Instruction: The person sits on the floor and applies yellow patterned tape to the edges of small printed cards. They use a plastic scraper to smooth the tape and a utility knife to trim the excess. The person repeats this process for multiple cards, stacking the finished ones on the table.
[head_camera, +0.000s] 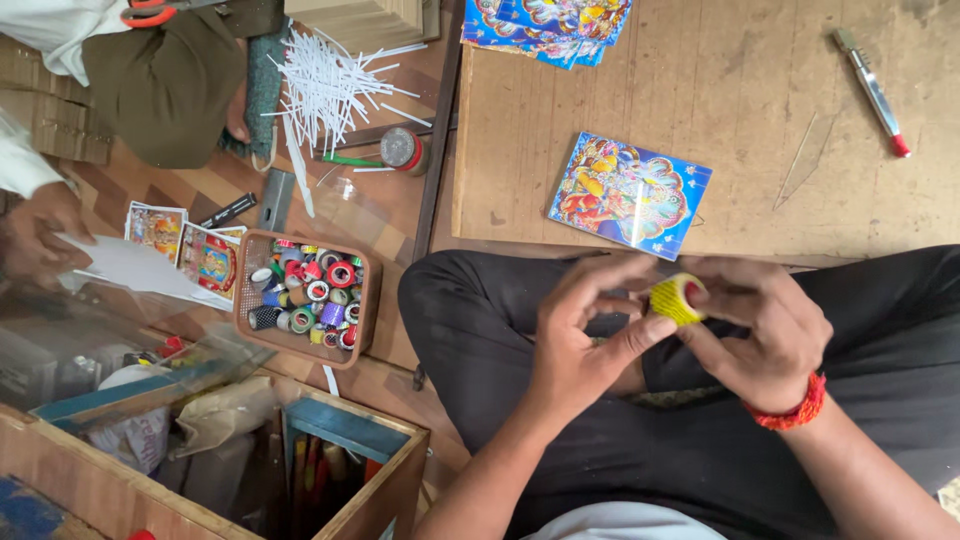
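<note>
From the head camera I look down at my lap in dark trousers, where my left hand (580, 340) and right hand (765, 335) meet around a small yellow tape roll (675, 298); the right hand's fingers are closed on it while the left hand's thumb and fingertips pinch at its edge. Just beyond my knees a colourful picture card (628, 194) lies on a low wooden board (750, 90), with a red-tipped pen (872, 90) farther off. To my left, a small brown basket (368, 300) holds many coloured rolls, and another person's hand (35, 235) holds white paper.
</note>
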